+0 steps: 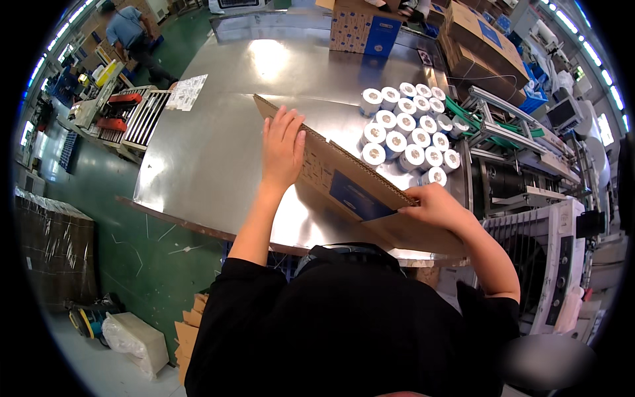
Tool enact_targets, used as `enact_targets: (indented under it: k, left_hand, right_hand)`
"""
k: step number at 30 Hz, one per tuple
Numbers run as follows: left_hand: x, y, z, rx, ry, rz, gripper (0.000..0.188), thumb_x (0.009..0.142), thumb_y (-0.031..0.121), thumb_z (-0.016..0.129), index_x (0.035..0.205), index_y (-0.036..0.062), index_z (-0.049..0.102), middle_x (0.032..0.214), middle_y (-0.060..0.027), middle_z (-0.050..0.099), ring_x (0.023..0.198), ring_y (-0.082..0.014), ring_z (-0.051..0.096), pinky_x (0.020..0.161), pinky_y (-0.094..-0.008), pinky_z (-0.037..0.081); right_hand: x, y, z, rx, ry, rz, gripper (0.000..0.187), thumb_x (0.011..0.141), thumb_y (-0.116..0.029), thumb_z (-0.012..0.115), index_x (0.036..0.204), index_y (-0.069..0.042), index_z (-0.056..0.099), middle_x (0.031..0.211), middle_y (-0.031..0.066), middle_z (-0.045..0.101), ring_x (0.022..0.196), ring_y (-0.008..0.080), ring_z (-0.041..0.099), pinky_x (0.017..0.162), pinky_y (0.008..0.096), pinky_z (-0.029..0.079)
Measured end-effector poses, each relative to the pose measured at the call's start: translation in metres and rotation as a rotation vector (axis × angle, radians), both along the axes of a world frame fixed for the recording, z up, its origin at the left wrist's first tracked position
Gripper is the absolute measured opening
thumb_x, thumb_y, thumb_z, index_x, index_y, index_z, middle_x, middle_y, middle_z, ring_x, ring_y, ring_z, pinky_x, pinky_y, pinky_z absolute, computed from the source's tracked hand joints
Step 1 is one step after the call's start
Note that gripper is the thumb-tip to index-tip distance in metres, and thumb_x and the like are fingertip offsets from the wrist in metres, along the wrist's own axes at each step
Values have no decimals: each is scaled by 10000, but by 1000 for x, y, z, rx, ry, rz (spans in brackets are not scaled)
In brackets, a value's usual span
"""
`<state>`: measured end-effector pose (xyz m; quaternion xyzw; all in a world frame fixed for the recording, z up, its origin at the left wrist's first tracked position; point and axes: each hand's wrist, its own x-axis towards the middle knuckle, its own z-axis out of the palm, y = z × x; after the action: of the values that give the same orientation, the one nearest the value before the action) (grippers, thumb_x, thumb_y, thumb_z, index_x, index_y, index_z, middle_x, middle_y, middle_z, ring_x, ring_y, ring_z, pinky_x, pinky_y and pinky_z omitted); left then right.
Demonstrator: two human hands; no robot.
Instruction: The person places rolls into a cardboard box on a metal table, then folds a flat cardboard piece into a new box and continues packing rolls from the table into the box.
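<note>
I judge the step in hand to be opening out a flattened cardboard box (344,182) on the steel table (211,152). My left hand (282,149) lies flat on the upper edge of the board at about 10 o'clock from its middle, fingers spread fairly wide and draped over the rim rather than curled round it. My right hand (438,205) is at roughly 4 o'clock, fingers closed in a pinch on the lower corner of the panel, thumb hidden beneath (so I cannot tell how hard it grips).

The box sits over the near edge of the table, just ahead of my chest, tilted so one long edge rises toward 11 o'clock. It is brown corrugated board with a blue printed patch on the side facing me, creases visible, the lower flap hanging out past the table's rim. It looks stiff but light.

The next move, as I read it, calls for the two hands to push in opposite directions so the flat sleeve springs square, with care that the flap does not catch the table edge.

At 1 o'clock, well apart from the board's far end, stands a cluster of white rolls (410,126) on end.
</note>
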<state>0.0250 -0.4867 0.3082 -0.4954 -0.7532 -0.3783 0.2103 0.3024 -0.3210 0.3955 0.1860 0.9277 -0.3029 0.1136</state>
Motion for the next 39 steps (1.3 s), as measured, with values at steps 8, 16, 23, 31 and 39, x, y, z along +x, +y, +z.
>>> enact_targets:
  k: [8,16,23,31,39]
  left_hand:
    - [-4,19,16,-176,97,53,380,890,252,528,1252,137,514,1319,-49,487,1279,-234,389,1010,-579,268]
    - [-22,64,42,-470,4,3,439,892,422,482,1226,145,553,1323,-57,493,1301,-221,362,1019,-599,246]
    - [-75,47,76,-1134,208,-22,427,664,482,702,818,84,693,800,-120,661,766,-310,635,692,-392,511]
    - [-75,-4,84,-1355,358,-19,473,816,504,514,717,81,700,739,-127,665,744,-305,643,678,-387,508]
    - [-2,-21,0,-1810,-509,-830,744,844,669,424,1194,17,490,872,-64,548,766,-146,530,658,-292,452]
  right_hand:
    - [43,3,-42,892,391,-300,555,673,-139,718,1175,-45,504,1175,113,533,1155,327,459,975,494,328]
    - [66,-59,-77,893,635,-415,535,653,17,552,1184,-40,514,1166,101,545,1181,287,465,985,418,290]
    - [70,-47,-65,682,984,-502,204,523,80,506,628,-85,565,589,41,485,591,220,473,652,327,317]
    - [21,6,-39,-10,876,195,151,524,31,547,520,-116,513,514,29,462,538,232,460,654,328,358]
    - [-30,5,-170,161,158,336,97,691,-78,535,708,-76,630,806,102,629,856,304,572,771,402,457]
